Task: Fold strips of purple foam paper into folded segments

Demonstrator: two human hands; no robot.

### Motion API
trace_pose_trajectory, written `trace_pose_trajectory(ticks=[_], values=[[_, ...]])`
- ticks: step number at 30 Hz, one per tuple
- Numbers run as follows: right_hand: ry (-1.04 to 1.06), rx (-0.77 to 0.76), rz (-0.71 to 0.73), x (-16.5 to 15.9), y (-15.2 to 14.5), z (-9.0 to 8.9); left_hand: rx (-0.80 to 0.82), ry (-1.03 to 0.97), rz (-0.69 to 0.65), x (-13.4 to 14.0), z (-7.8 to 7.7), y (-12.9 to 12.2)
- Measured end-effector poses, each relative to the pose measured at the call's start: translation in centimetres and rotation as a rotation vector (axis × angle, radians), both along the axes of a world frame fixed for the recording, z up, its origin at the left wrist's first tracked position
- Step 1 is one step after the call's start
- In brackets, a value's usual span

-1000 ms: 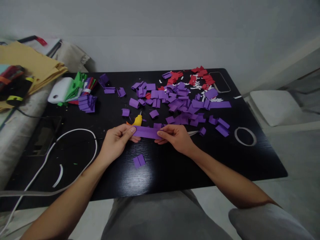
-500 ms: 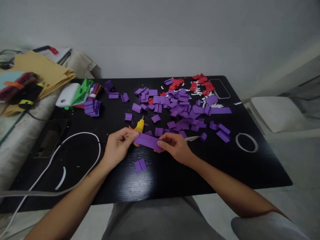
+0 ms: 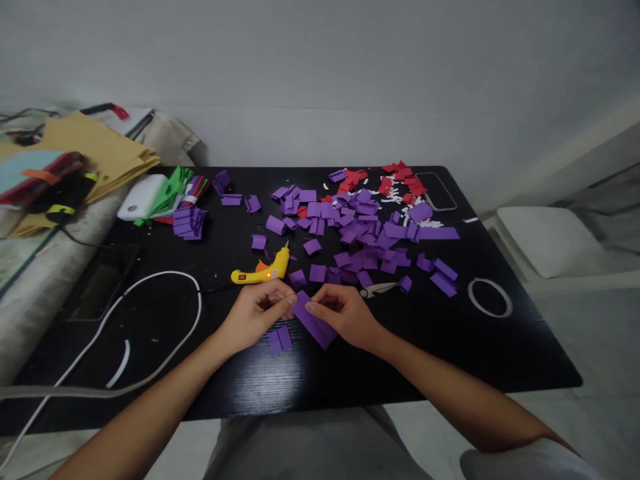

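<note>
A purple paper strip (image 3: 315,325) slants down to the right between my hands, above the near middle of the black table. My right hand (image 3: 347,313) is closed on its upper right edge, thumb in front. My left hand (image 3: 260,312) pinches at the strip's upper left corner; the exact contact of its fingertips is partly hidden. Just below the left fingers lies a small folded purple piece (image 3: 280,339). Beyond the left hand rests a yellow glue gun (image 3: 270,270) with an orange trigger and a lit light. Scissors (image 3: 379,289) lie past the right hand, partly exposed.
Many folded purple pieces (image 3: 367,230) are heaped mid-table, with red pieces (image 3: 413,183) and white scraps behind. A white cable (image 3: 200,303) loops at left. A tape-like ring (image 3: 490,298) lies at right. Green strips (image 3: 173,190) and brown envelopes (image 3: 100,150) sit at far left.
The purple strip has swung from nearly level to a steep slant, its lower end now hanging toward me. Both hands have come closer together, and the glue gun shows more fully.
</note>
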State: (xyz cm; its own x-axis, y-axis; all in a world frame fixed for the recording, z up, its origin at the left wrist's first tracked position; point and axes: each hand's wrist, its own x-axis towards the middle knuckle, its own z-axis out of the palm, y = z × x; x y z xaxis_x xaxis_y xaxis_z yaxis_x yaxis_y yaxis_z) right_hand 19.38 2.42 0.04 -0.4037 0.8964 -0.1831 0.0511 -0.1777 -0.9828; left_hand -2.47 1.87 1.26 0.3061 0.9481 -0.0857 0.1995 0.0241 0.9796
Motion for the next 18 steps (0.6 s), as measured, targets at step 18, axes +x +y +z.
trace_pose_trajectory(ticks=[18], values=[[-0.157, 0.132, 0.430, 1.7, 0.7, 1.6, 0.179, 0.112, -0.426, 0.0, 0.3, -0.8]])
